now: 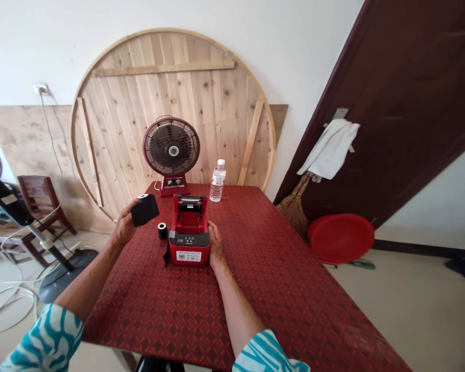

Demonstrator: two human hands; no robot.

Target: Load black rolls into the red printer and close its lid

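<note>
A red and black receipt printer [189, 245] stands on the table with its lid raised, showing the roller and an inner compartment. To its left, my left hand [124, 226] is closed around a black paper roll [144, 211], held above the table; its white end shows at the top. My right hand [216, 245] grips the printer's right side, its fingers partly hidden behind the body. A smaller black roll [162, 231] with a white end stands upright just left of the printer. Beside the printer's lower left corner is a dark strip [166, 256].
The table has a red patterned cover [279, 289]. At its far edge stand a dark red fan [172, 150] and a water bottle [217, 182]. A round wooden tabletop [217, 103] leans on the wall. A chair [42, 204] and loose cable [11, 310] lie left; a red basin [341, 237] is right.
</note>
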